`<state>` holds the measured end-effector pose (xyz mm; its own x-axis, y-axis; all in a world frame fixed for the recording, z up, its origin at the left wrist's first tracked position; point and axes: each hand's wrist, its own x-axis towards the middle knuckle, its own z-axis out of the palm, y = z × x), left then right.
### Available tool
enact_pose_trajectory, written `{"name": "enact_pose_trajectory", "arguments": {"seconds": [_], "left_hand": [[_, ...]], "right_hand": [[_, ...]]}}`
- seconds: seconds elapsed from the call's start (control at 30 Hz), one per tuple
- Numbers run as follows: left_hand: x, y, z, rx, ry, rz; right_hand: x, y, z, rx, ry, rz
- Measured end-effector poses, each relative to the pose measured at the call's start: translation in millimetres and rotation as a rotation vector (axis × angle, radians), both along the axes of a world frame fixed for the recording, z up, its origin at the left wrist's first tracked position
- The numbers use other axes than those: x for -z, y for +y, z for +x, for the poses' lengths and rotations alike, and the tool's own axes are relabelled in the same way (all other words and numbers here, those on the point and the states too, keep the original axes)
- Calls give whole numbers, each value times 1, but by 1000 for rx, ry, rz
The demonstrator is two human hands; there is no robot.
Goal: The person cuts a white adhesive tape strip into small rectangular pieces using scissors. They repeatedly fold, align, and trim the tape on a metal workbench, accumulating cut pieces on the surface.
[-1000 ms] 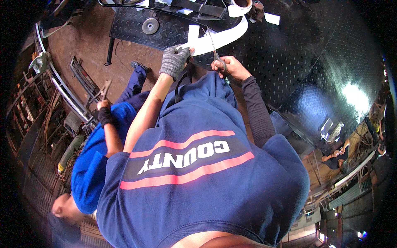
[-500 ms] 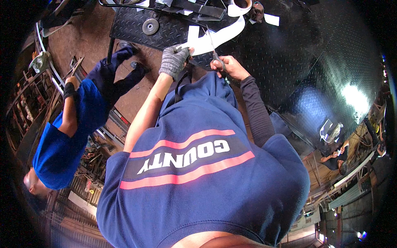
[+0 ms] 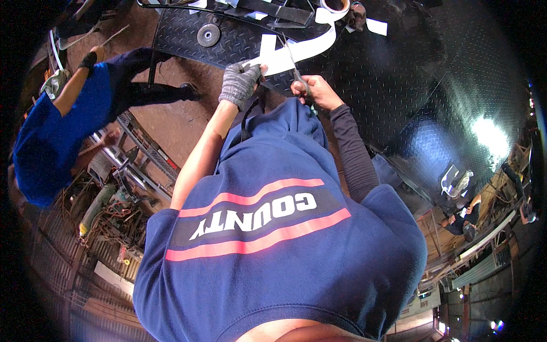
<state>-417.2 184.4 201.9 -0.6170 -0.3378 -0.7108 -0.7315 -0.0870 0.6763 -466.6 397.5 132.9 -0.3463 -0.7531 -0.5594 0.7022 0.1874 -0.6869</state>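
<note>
My left hand (image 3: 239,84), in a grey fingerless glove, is closed on the near end of a white tape strip (image 3: 302,50). The strip curves up and right to a tape roll (image 3: 334,5) at the far edge of the black metal plate. My bare right hand (image 3: 317,91) is closed round the handles of scissors (image 3: 292,58). Their blades point away from me and lie across the strip; whether they are parted is hard to see. A short white piece (image 3: 268,44) lies beside the strip, near my left hand.
A grey grinding disc (image 3: 208,35) rests on the treadplate (image 3: 182,43). Black flat pieces (image 3: 276,10) and white scraps (image 3: 376,27) lie at the far side. A person in blue (image 3: 60,131) stands at the left; another person (image 3: 464,219) is at the far right.
The person in blue has moved further left, legs apart. My hands, the scissors and the white strip have hardly shifted.
</note>
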Motion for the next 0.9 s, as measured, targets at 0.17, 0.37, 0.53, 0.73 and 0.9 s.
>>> {"name": "enact_pose_trajectory", "arguments": {"seconds": [0.17,0.37,0.53,0.73,0.9], "left_hand": [[0,0,1,11,8,-6],[-5,1,0,15,-13,-21],[-4,1,-1,16,7,-15],[-2,0,-1,22,-38,-21],[-2,0,0,11,-41,-9]], "right_hand": [[2,1,1,-27,20,-26],[-11,0,-5,-73,54,-40],[-9,0,-4,-84,71,-63],[-5,-2,-2,-87,94,-24],[-7,-1,-1,-81,131,-12]]}}
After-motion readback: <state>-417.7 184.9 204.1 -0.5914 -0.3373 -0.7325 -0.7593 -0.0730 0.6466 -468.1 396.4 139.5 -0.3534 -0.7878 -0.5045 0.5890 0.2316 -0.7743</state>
